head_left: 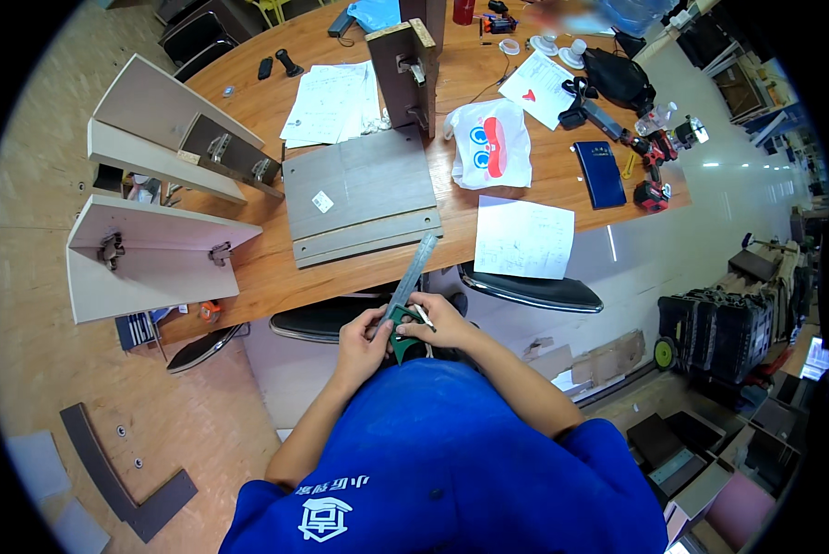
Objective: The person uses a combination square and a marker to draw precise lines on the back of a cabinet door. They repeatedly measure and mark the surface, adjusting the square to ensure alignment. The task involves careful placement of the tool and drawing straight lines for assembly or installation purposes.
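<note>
Combination square (407, 294), low centre of frame, sits pinched in both my hands: left hand (364, 343) clamps its green head, right hand (442, 323) closes beside, steel blade angling up-right toward the panels (359, 196) on the table (276, 268).

Table (267, 268) warm orange-brown wood. Stacked panels (364, 194) near front edge grey. Bag (490, 143) white w/ red + blue cartoon print. Phone (601, 173) toward right edge dark blue. Square (407, 305): silver blade, green handle. Shirt (442, 462) bright blue.
</note>
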{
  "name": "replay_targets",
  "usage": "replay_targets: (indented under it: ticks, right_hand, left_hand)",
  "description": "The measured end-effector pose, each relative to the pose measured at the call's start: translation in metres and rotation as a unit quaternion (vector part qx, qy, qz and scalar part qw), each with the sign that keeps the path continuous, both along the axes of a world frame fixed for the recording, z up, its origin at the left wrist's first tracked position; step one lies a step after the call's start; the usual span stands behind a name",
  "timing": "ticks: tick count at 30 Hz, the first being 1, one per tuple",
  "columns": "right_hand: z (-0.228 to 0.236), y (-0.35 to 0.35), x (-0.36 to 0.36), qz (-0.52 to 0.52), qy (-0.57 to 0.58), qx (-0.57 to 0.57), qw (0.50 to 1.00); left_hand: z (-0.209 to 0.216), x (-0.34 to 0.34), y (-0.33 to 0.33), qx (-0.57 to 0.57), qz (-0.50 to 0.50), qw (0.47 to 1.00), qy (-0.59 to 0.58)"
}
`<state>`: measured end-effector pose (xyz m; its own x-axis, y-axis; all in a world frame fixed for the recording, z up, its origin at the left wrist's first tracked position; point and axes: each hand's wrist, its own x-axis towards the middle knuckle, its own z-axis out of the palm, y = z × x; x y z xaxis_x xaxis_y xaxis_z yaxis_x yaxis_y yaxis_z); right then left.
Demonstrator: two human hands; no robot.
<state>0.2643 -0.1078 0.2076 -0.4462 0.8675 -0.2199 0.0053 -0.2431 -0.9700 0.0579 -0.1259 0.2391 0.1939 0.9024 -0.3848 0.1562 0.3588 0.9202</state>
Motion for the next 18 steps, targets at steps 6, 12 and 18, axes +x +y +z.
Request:
replay_targets:
  ticks: [6,12,18]
  right_hand:
    - [-0.016,-0.001,0.012,0.047,0.083,-0.052,0.994]
    - [-0.026,0.013,0.001,-0.044,0.077,-0.088,0.992]
    - [-0.034,0.044,0.006,-0.149,0.052,-0.172,0.973]
  left_hand:
    - [0.012,0.014,-0.009,0.026,0.002,0.996,0.083]
    - [0.004,-0.026,0.018,0.086,-0.111,0.976,0.164]
    - [0.012,-0.107,0.101,0.177,-0.318,0.909,0.204]
